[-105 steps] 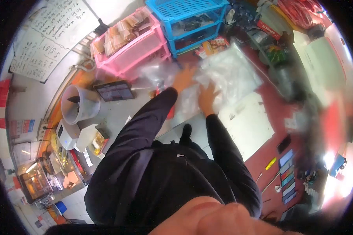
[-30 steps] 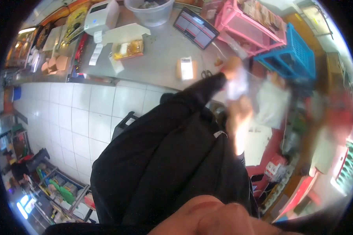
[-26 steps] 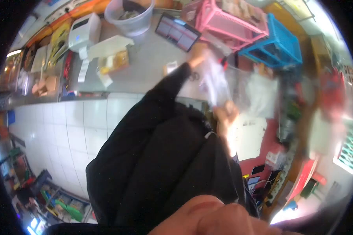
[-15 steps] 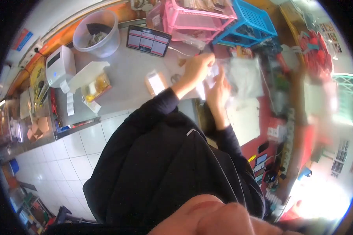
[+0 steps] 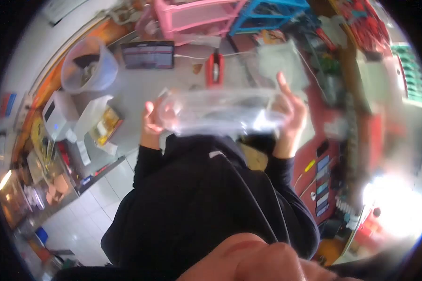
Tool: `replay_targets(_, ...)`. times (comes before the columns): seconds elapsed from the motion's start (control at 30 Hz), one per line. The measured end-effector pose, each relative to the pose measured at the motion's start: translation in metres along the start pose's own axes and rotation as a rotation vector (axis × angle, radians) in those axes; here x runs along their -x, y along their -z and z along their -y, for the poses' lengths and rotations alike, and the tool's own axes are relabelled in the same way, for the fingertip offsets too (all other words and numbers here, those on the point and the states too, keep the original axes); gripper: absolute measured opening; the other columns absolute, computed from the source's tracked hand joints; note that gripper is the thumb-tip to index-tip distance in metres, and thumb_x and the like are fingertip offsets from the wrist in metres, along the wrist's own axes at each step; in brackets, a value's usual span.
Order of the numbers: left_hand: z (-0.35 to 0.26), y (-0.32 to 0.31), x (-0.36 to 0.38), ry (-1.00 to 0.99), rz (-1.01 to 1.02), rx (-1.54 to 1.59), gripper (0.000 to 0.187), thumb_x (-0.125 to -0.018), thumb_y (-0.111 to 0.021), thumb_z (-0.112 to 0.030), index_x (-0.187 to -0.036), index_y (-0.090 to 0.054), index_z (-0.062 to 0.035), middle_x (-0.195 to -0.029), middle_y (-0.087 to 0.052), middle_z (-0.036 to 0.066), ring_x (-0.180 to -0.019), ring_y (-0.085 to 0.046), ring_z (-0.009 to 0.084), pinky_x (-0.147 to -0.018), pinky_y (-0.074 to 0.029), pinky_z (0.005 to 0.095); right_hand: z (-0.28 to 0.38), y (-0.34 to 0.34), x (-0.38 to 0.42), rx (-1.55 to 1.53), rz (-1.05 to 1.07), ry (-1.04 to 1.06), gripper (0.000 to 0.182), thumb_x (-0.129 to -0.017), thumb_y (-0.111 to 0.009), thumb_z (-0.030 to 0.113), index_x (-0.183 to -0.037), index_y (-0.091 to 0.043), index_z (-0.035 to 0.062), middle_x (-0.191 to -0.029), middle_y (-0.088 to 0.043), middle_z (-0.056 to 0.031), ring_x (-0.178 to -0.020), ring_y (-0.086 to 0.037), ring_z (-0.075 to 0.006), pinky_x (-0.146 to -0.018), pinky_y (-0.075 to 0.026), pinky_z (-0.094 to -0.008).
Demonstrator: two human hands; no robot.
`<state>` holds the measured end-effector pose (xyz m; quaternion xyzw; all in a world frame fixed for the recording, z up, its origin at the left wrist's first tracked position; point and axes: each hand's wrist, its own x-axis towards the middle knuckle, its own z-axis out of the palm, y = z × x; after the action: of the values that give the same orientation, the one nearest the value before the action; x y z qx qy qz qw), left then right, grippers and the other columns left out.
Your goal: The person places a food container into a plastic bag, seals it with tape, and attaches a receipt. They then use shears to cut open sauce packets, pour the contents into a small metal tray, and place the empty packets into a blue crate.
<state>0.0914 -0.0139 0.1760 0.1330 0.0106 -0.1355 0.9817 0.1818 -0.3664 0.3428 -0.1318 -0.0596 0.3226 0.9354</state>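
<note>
A clear plastic bag [image 5: 220,112] is stretched sideways between my two hands, above the near edge of the grey table [image 5: 136,89]. My left hand [image 5: 152,119] grips its left end, with the fingertips curled round. At the other end my right hand [image 5: 293,114] holds the bag, one finger pointing up. The bag is blurred by motion, and its contents, if any, cannot be made out. Just beyond it lies a red tool [image 5: 215,70] with a metal middle. Behind my right hand is a pile of clear plastic [image 5: 281,61].
A tablet [image 5: 148,55] stands at the back, beside a translucent bucket [image 5: 90,68]. Left are a white label printer [image 5: 58,114] and an open box [image 5: 107,124] with yellow contents. Pink [image 5: 199,21] and blue [image 5: 262,11] racks stand behind. Phones [image 5: 322,187] lie right.
My hands were close together on something whitish and have spread apart, with the bag now stretched between them. The view has shifted, and the red tool has come into sight.
</note>
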Motion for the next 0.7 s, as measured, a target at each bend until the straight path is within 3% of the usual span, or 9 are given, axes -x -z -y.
replay_targets(0.13, -0.031, -0.006, -0.065, -0.083, 0.108, -0.395, 0.080, -0.077, -0.070, -0.025, -0.140, -0.023, -0.0109, -0.110, -0.055, 0.011, -0.100, -0.055, 0.0218, -0.079, -0.047, 0.0395, 0.030, 0.045, -0.017, 0.483, -0.113, 0.111, 0.025, -0.078, -0.053, 0.009, -0.099, -0.061, -0.0011, -0.081, -0.058, -0.0061, -0.082, -0.051, -0.0153, -0.073, -0.041, -0.0269)
replay_targets(0.2, -0.017, -0.071, -0.077, -0.309, -0.282, -0.584, 0.067, -0.074, -0.068, -0.003, -0.133, -0.040, -0.0142, -0.093, -0.061, 0.007, -0.079, -0.058, 0.0155, -0.076, -0.048, 0.0302, 0.041, 0.042, -0.029, 1.761, -0.058, -0.020, 0.026, -0.073, -0.064, 0.015, -0.096, -0.066, 0.0033, -0.085, -0.058, -0.0136, -0.095, -0.051, -0.0227, -0.079, -0.043, -0.0335)
replay_targets(0.23, -0.009, -0.073, -0.092, -0.296, -0.259, -0.595, 0.067, -0.074, -0.068, -0.003, -0.133, -0.040, -0.0142, -0.093, -0.061, 0.007, -0.079, -0.058, 0.0155, -0.076, -0.048, 0.0302, 0.039, 0.062, -0.036, 1.763, -0.077, 0.005, 0.026, -0.073, -0.064, 0.015, -0.096, -0.066, 0.0033, -0.085, -0.058, -0.0136, -0.095, -0.051, -0.0227, -0.079, -0.043, -0.0335)
replay_targets(0.3, 0.004, -0.074, -0.123, -0.079, -0.103, -1.382, 0.046, -0.071, -0.068, -0.001, -0.115, -0.059, -0.0122, -0.086, -0.063, 0.008, -0.079, -0.058, 0.0154, -0.076, -0.046, 0.0286, 0.034, 0.117, -0.043, 2.268, -0.649, 0.370, 0.034, -0.068, -0.069, 0.013, -0.101, -0.065, 0.0063, -0.092, -0.056, -0.0188, -0.099, -0.050, -0.0275, -0.085, -0.043, -0.0390)
replay_targets(0.33, 0.028, -0.104, -0.140, -0.137, -0.079, -1.746, 0.025, -0.068, -0.067, 0.000, -0.092, -0.067, -0.0063, -0.079, -0.064, 0.011, -0.081, -0.058, 0.0161, -0.075, -0.044, 0.0282, 0.045, 0.122, -0.044, 2.256, -0.669, 0.391, 0.034, -0.068, -0.069, 0.013, -0.101, -0.065, 0.0063, -0.092, -0.056, -0.0188, -0.099, -0.050, -0.0275, -0.085, -0.043, -0.0390)
replay_targets(0.43, 0.062, -0.065, -0.198, -0.535, -0.251, -2.365, 0.047, -0.062, -0.074, -0.011, -0.105, -0.059, -0.0010, -0.100, -0.059, 0.020, -0.096, -0.055, 0.0331, -0.083, -0.044, 0.0393, 0.090, 0.133, -0.038, 2.215, -0.887, 0.259, 0.043, -0.063, -0.073, 0.012, -0.104, -0.064, 0.0051, -0.104, -0.053, -0.0236, -0.099, -0.051, -0.0312, -0.089, -0.043, -0.0399)
replay_targets(0.5, 0.080, -0.060, -0.233, -0.569, -0.238, -2.422, 0.054, -0.060, -0.075, -0.013, -0.109, -0.056, -0.0014, -0.104, -0.056, 0.021, -0.099, -0.052, 0.0364, -0.085, -0.043, 0.0417, 0.131, 0.129, -0.015, 2.066, -0.299, 0.244, 0.031, -0.066, -0.070, 0.012, -0.096, -0.067, 0.0057, -0.103, -0.058, -0.0201, -0.095, -0.056, -0.0278, -0.081, -0.047, -0.0361)
replay_targets(0.57, 0.098, -0.061, -0.264, -0.599, -0.206, -2.477, 0.061, -0.058, -0.076, -0.015, -0.113, -0.054, -0.0017, -0.109, -0.054, 0.022, -0.103, -0.049, 0.0397, -0.087, -0.042, 0.0441, 0.190, 0.110, 0.004, 1.935, -0.324, 0.201, 0.024, -0.068, -0.068, 0.012, -0.091, -0.068, 0.0055, -0.100, -0.061, -0.0168, -0.091, -0.058, -0.0252, -0.077, -0.047, -0.0339)
replay_targets(0.7, 0.124, -0.089, -0.288, 0.144, -0.118, -2.305, 0.071, -0.057, -0.075, -0.016, -0.122, -0.050, -0.0028, -0.117, -0.052, 0.023, -0.111, -0.048, 0.0373, -0.092, -0.041, 0.0404, 0.341, 0.182, 0.039, 1.834, -1.028, 0.584, 0.021, -0.080, -0.059, 0.026, -0.082, -0.068, 0.0069, -0.077, -0.065, -0.0119, -0.072, -0.061, -0.0236, -0.068, -0.048, -0.0344)
